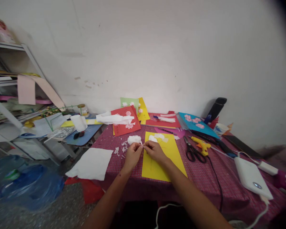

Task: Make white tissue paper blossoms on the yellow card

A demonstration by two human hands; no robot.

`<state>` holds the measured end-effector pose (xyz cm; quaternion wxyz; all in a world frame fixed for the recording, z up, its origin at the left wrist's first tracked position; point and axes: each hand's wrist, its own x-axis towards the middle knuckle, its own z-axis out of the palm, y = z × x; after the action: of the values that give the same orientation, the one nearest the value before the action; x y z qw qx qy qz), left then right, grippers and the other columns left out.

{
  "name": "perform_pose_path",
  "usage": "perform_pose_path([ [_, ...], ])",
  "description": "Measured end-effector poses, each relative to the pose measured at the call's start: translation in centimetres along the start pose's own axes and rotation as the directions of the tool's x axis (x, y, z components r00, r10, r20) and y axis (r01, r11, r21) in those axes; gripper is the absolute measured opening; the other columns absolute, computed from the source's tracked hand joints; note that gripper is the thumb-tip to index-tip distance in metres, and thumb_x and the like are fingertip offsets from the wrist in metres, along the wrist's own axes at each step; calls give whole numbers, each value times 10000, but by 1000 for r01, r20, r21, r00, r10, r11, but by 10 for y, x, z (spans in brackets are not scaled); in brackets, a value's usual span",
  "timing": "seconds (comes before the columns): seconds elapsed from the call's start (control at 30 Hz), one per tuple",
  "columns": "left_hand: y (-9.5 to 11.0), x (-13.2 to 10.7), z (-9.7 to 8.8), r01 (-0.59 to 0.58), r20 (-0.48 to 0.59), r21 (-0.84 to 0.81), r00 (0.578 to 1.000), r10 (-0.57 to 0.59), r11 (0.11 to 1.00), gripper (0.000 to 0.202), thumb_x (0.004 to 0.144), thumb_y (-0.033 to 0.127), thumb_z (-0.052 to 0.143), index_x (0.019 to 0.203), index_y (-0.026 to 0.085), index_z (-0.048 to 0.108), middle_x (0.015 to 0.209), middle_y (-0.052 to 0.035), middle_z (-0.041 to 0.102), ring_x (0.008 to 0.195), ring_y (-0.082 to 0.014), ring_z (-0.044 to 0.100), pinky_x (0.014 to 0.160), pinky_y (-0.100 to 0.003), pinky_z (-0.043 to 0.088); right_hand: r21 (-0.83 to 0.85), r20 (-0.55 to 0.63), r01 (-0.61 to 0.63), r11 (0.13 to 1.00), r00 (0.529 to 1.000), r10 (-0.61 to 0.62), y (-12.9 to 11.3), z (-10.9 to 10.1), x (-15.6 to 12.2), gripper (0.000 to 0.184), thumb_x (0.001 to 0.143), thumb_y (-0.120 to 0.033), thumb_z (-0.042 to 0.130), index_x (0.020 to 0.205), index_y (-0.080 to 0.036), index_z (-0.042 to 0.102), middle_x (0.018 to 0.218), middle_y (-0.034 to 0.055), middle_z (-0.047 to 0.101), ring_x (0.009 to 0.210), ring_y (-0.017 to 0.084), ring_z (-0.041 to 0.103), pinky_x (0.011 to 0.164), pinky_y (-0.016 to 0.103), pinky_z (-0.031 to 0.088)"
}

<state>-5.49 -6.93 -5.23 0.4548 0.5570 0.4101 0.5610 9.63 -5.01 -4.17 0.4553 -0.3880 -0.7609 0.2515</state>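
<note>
My left hand (133, 155) and my right hand (154, 150) meet over the left edge of a yellow sheet of card (165, 168). Thumbs and fingertips of both are pinched together on a small piece of white tissue paper (141, 143), mostly hidden by the fingers. Just beyond my left hand lies a crumpled wad of white tissue (134, 139), with torn scraps (116, 150) to its left. A few flattened white tissue pieces (159, 136) rest on the top of the yellow card, where faint drawn lines show.
Black scissors (192, 153) and a yellow glue gun (202, 144) lie to the right, near a white power bank (252, 178). A white sheet (90, 163) overhangs the table's left edge. Flower-decorated cards, including a red card (124, 127) and a blue card (205, 131), stand at the back.
</note>
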Motion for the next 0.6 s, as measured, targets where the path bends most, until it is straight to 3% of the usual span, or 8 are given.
perform_pose_path([
  [0.17,2,-1,-1,-35,37,53,999,33,998,211,833,350,555,771,155,607,647,9,562,581,-107,504,550,-216,401,-24,-21,1,1000,1000,-2,1,-1,0,97,828,-200,548,751,-186,605,700,0,590,653,140,522,634,246,402],
  [0.37,3,-2,-1,1,59,22,998,-3,1000,178,796,310,577,839,155,651,688,-6,603,598,-116,521,565,-224,424,-6,-47,-9,1000,999,8,2,0,0,93,824,-193,548,739,-188,584,702,-5,585,650,136,518,629,243,397],
  [0.6,3,-2,-1,16,73,15,997,-17,1000,228,793,348,589,866,148,669,701,-15,623,605,-120,528,567,-225,425,-23,-63,-17,1000,998,16,4,1,0,86,820,-203,555,739,-188,581,699,-7,583,644,135,512,620,243,395],
])
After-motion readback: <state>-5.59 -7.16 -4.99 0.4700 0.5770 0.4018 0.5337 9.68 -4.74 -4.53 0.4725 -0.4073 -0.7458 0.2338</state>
